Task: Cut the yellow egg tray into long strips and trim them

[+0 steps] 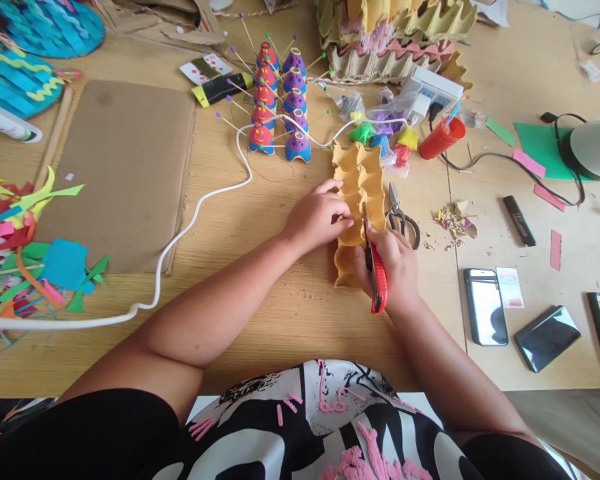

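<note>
A yellow-orange egg carton strip (347, 180) with two rows of cups lies on the table in front of me. My left hand (317, 217) grips its left side, fingers and thumb bent over the rim. In my right hand (395, 263) is a red utility knife (379, 279), its dark blade end directed into the middle of the carton between the rows. Just right of the carton lie dark-handled scissors (404, 220), partly covered by my right hand. Beyond it stand two painted egg-carton caterpillars, one red-topped (263, 100) and one purple (296, 107), with pin-like feelers.
A white cable (200, 200) crosses the table to a power strip (435, 87). Cardboard (125, 173) and paper scraps (20, 247) lie left. A red cup (443, 138), clay bags (380, 130), shavings (457, 223) and phones (486, 307) are right; more egg cartons (390, 60) are stacked behind.
</note>
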Demonstrator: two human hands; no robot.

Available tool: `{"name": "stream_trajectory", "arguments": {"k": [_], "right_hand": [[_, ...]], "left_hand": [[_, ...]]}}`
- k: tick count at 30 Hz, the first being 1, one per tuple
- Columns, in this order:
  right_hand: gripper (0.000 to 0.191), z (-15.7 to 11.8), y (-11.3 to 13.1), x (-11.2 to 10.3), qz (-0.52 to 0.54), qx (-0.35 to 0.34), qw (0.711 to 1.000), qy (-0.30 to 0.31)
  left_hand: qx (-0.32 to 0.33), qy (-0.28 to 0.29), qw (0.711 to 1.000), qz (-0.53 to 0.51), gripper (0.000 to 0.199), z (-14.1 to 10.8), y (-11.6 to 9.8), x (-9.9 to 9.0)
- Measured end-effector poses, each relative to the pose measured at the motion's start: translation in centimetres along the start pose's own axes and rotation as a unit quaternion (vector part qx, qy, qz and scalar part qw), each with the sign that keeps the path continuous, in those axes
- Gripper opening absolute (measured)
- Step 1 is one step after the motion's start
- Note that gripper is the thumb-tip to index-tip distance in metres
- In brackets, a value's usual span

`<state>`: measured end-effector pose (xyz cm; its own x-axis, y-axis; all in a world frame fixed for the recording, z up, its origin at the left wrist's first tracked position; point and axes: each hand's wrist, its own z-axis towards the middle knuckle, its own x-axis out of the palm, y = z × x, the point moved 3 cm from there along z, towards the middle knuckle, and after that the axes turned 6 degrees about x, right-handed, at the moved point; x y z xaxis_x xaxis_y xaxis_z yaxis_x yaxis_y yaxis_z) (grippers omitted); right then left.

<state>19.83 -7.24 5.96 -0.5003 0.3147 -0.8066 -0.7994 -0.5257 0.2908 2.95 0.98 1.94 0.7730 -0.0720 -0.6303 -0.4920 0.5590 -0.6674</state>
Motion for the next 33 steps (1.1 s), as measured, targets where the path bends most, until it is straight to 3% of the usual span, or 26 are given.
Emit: {"name": "stream_trajectory", "arguments": {"k": [8, 15, 21, 33], "right_hand": [[0.023, -1.1, 0.7, -1.4, 0.03, 0.009, 0.999, -0.013], [0.016, 0.5, -0.6, -0.6, 0.07, 0.083, 0.994, -0.005], [0.016, 0.0, 0.2, -1.8, 0.044, 0.1, 0.994, 0.008], [0.009, 2.7, 0.9, -4.2, 0.058, 0.137, 0.988, 0.03]], "left_hand": [[0.001, -0.004, 1.0, 0.001, 0.008, 0.0, -0.2, -0.1], [-0.009, -0.003, 1.0, -0.002, 0.008, -0.1, -0.1, -0.1], [0.002, 0.002, 1.0, -0.01, 0.007, -0.1, 0.0, -0.1], [0.007, -0.003, 1.0, -0.008, 0.011, -0.1, -0.2, -0.2]]}}
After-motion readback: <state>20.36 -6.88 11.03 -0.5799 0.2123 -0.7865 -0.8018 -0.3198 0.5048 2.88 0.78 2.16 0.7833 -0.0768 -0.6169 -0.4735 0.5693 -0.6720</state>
